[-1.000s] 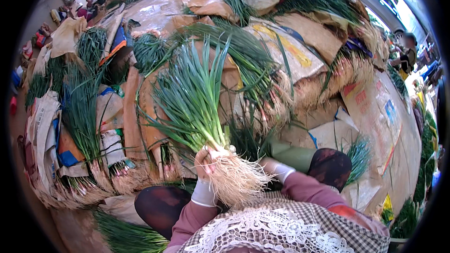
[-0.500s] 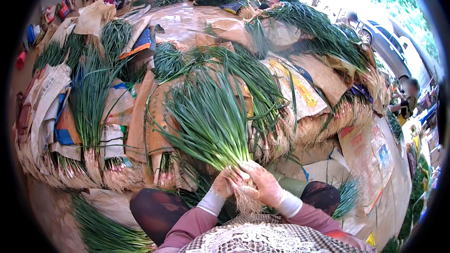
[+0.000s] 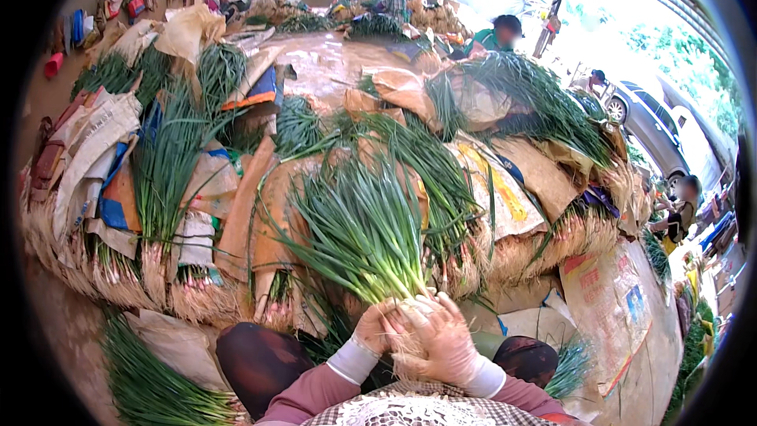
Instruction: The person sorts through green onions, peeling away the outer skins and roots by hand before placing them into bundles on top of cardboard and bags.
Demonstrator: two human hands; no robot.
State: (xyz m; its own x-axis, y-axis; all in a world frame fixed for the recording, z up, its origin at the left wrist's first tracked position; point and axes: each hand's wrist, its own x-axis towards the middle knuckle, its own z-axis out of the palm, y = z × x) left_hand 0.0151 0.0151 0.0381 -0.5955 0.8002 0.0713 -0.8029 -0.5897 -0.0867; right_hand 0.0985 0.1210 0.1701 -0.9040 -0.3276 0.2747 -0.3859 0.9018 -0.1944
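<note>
Between both hands, above my lap, is a bunch of green onions [image 3: 371, 229], its long green leaves fanning away from me and its pale roots towards me. My left hand [image 3: 377, 326] is closed round the bunch's stem end from the left. Against the other side lies my right hand [image 3: 438, 336], its fingers bent over the white stems and stringy roots. The palms and fingers partly hide the bulbs.
Stacked bunches of green onions [image 3: 165, 181], roots outward, stand before me, covered by sacks [image 3: 276, 205]. Another pile of green onions [image 3: 158, 371] lies at lower left. A flattened sack [image 3: 607, 308] covers ground at right. Other people [image 3: 498, 35] sit farther off; a car [image 3: 650, 122] stands outside.
My hands and the bunch sit slightly lower and nearer me. My right hand has shifted over the stems and roots. The whole view has tilted up a little.
</note>
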